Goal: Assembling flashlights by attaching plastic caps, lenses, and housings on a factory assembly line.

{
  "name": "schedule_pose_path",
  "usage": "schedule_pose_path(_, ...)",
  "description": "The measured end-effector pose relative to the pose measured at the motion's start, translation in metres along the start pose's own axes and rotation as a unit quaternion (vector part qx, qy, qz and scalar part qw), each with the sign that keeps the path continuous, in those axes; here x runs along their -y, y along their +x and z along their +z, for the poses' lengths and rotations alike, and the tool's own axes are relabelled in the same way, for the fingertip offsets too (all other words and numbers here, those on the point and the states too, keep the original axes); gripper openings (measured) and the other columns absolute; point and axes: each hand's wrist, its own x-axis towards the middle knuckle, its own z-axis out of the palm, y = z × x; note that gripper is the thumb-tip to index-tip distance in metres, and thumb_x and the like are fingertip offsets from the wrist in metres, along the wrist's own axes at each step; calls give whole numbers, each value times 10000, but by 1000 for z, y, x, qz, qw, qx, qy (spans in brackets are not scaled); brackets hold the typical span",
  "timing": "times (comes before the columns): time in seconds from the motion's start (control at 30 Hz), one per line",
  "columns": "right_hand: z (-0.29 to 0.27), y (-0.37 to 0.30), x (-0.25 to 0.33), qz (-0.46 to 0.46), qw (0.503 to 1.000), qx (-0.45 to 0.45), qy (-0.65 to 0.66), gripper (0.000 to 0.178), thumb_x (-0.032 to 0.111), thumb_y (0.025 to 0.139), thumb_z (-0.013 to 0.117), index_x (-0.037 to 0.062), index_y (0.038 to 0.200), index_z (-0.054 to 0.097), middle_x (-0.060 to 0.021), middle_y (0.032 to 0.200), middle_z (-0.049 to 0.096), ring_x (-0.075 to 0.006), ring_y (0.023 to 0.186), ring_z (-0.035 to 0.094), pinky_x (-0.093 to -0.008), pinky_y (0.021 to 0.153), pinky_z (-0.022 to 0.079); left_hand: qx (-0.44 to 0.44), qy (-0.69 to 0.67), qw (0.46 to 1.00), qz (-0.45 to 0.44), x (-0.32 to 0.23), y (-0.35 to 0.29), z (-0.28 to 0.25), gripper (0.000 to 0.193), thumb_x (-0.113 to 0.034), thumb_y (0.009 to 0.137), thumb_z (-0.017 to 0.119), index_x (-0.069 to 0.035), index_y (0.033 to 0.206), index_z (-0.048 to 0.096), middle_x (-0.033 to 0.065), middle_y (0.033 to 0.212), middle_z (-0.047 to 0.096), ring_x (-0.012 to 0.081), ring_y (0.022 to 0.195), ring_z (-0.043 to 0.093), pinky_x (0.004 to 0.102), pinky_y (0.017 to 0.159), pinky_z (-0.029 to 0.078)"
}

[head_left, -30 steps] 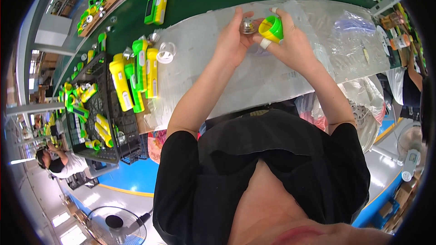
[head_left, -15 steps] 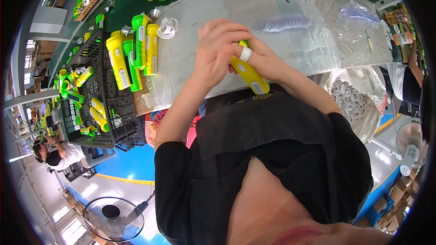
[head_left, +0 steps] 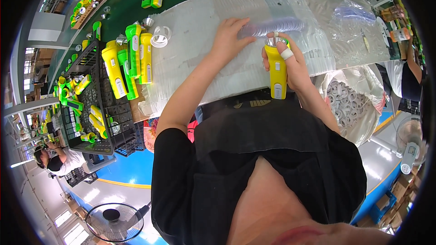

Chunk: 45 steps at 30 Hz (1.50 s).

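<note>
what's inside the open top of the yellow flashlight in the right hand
The yellow flashlight, upright in the right hand, shows a shiny silver reflector ring at its open top. Anything deeper in the body is hidden by the casing and fingers.
</note>
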Motion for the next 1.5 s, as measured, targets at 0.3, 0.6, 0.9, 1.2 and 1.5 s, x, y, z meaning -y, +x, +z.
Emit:
schedule_pose_path(0.3, 23, 20, 5, 6, 994, 106, -9, 384, 296, 964, 577, 26, 1226, 505, -97, 908, 620, -144, 716, 602, -286, 645, 498, -27, -217, 975, 34, -72, -16, -62, 359, -194, 867, 685, -84, 1202, 618, 111, 1108, 585, 268, 1070, 547, 362, 893, 461)
schedule_pose_path(0.6, 57, 44, -11, 29, 974, 217, -56, 355, 316, 970, 569, 29, 1168, 503, -78, 900, 603, -157, 732, 618, -295, 665, 508, -112, -86, 986, 94, -63, -47, -82, 384, -215, 999, 352, -4, 1168, 624, 172, 1189, 586, 322, 1094, 545, 392, 971, 414)
schedule_pose_path(0.9, 94, 70, -14, 47, 970, 237, 31, 308, 296, 991, 500, 63, 1193, 489, -96, 918, 591, -175, 755, 592, -322, 690, 492, -159, -33, 983, 81, -41, -51, -112, 367, -221, 989, 400, 0, 1211, 589, 181, 1264, 555, 344, 1186, 505, 418, 1013, 385)
schedule_pose_path(1.2, 82, 95, -22, -120, 967, 224, -33, 259, 124, 948, 529, 91, 1202, 490, -73, 913, 592, -138, 763, 589, -303, 711, 497, -35, 435, 891, -125, 50, -57, -165, 512, -360, 799, 744, -172, 1254, 606, 167, 1161, 601, 358, 993, 610, 425, 784, 527)
schedule_pose_path(1.5, 73, 99, -17, -109, 974, 200, -15, 279, 92, 919, 525, 65, 1193, 477, -81, 859, 592, -141, 769, 598, -299, 698, 498, -204, -261, 929, -164, -26, -34, -153, 266, -87, 784, 785, -36, 1014, 661, 127, 1112, 641, 200, 1005, 635, 295, 879, 520)
